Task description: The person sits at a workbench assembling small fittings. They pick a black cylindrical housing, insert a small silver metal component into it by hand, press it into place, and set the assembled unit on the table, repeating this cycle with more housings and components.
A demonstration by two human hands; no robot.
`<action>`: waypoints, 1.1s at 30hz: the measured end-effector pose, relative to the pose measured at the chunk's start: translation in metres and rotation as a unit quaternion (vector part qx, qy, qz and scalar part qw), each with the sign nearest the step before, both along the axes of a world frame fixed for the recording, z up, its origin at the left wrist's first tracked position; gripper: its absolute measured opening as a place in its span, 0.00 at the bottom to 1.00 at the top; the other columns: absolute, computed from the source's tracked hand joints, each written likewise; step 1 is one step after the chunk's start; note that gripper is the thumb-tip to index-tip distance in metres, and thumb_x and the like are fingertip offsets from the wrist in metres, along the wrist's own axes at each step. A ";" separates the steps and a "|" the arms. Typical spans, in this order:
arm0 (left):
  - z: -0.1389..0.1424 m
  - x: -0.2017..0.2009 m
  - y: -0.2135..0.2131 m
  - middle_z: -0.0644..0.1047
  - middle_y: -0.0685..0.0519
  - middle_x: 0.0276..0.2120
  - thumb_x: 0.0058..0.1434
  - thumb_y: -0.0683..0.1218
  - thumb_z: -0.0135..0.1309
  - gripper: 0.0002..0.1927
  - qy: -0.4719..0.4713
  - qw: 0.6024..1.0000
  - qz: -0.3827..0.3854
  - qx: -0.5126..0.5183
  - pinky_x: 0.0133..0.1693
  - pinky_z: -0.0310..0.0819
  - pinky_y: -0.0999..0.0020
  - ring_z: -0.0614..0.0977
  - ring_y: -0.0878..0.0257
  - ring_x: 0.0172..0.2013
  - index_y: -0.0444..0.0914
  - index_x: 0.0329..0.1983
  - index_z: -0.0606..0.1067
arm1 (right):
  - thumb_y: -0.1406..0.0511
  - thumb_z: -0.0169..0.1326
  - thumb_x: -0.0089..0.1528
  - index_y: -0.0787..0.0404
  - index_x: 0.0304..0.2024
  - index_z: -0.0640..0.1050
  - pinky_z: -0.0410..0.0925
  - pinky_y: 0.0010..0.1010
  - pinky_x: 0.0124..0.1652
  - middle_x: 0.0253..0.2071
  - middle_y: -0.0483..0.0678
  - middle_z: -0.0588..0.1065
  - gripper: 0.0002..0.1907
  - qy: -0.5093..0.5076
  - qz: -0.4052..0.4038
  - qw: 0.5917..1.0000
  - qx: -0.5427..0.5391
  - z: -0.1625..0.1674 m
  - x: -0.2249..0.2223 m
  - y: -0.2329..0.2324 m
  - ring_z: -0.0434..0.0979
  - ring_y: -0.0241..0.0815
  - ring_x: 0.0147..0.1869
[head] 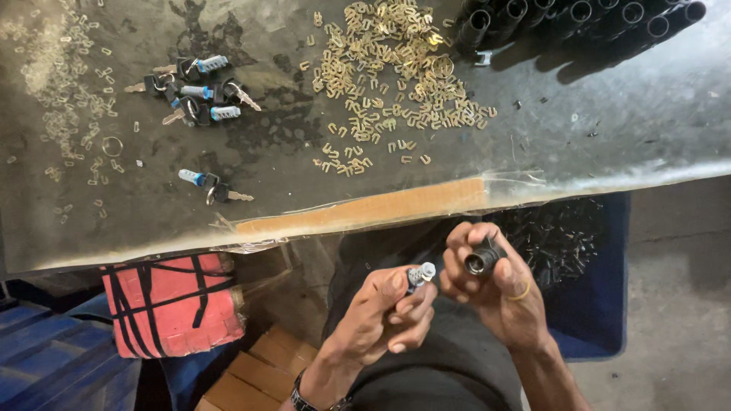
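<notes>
My left hand (381,316) pinches a small silver lock cylinder (419,275) between thumb and fingers, below the table edge. My right hand (495,285), with a ring on one finger, grips a black round lock housing (483,259) with its open end facing the cylinder. The two parts sit a few centimetres apart over my lap.
A dark worktable (609,114) holds a heap of small brass clips (384,68), several keyed lock cylinders (199,91), one more keyed cylinder (207,185), pale clips (65,84) at left and black tubes (579,19) at back right. A blue bin of black parts (563,236) and a red block (171,304) stand below.
</notes>
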State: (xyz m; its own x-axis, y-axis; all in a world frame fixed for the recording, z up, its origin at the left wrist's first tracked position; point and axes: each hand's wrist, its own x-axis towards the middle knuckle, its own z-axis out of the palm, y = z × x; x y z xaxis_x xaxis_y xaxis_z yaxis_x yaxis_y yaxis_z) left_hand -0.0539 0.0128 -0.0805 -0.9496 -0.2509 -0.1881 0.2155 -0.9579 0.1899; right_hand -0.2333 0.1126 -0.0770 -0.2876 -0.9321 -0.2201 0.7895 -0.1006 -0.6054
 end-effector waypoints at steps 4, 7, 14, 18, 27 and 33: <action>0.005 -0.001 -0.001 0.62 0.59 0.22 0.76 0.59 0.48 0.22 -0.064 0.992 -0.002 -0.113 0.24 0.60 0.75 0.67 0.68 0.20 0.36 0.36 0.68 | 0.57 0.59 0.66 0.55 0.49 0.63 0.55 0.27 0.28 0.32 0.46 0.61 0.19 -0.043 0.024 0.999 -0.014 -0.003 0.004 0.006 0.56 0.34 0.30; 0.009 -0.004 -0.003 0.63 0.59 0.22 0.75 0.58 0.47 0.24 -0.119 0.969 -0.006 -0.217 0.25 0.62 0.74 0.68 0.69 0.21 0.33 0.36 0.71 | 0.54 0.54 0.69 0.57 0.45 0.63 0.50 0.23 0.23 0.29 0.48 0.62 0.18 -0.091 -0.029 0.995 -0.022 -0.005 0.007 0.006 0.51 0.31 0.25; 0.022 -0.011 0.000 0.67 0.59 0.17 0.75 0.51 0.48 0.20 -0.244 0.886 -0.007 -0.394 0.23 0.61 0.74 0.68 0.72 0.19 0.34 0.29 0.72 | 0.58 0.52 0.66 0.58 0.42 0.63 0.48 0.23 0.18 0.26 0.48 0.63 0.15 0.065 -0.093 0.991 0.064 0.000 0.015 0.002 0.50 0.29 0.20; 0.028 -0.019 0.000 0.67 0.53 0.20 0.73 0.49 0.52 0.17 -0.279 0.756 0.057 -0.589 0.25 0.62 0.68 0.70 0.63 0.20 0.35 0.30 0.72 | 0.59 0.50 0.67 0.59 0.43 0.63 0.52 0.24 0.20 0.27 0.50 0.65 0.13 0.139 -0.110 0.981 0.077 0.002 0.018 0.002 0.54 0.31 0.22; 0.038 -0.023 -0.008 0.70 0.48 0.26 0.62 0.40 0.60 0.12 -0.268 0.610 0.069 -0.742 0.27 0.66 0.57 0.77 0.48 0.28 0.36 0.30 0.67 | 0.59 0.47 0.70 0.59 0.40 0.64 0.52 0.21 0.26 0.25 0.46 0.66 0.12 0.437 -0.143 0.878 0.130 -0.003 0.012 0.011 0.56 0.28 0.25; 0.029 -0.026 -0.010 0.71 0.51 0.28 0.61 0.41 0.60 0.10 -0.196 0.536 0.028 -0.820 0.29 0.70 0.59 0.78 0.53 0.30 0.38 0.32 0.69 | 0.59 0.48 0.71 0.60 0.37 0.65 0.57 0.23 0.28 0.26 0.42 0.68 0.13 0.563 -0.098 0.805 0.158 -0.005 0.007 0.024 0.59 0.28 0.28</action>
State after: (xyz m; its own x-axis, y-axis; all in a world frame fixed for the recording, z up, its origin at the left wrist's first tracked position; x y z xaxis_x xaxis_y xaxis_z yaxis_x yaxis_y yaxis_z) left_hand -0.0803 0.0026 -0.0517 -0.9003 -0.4100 0.1465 -0.1297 0.5737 0.8087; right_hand -0.2267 0.1371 -0.0817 -0.6054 -0.7933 0.0646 -0.2898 0.1440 -0.9462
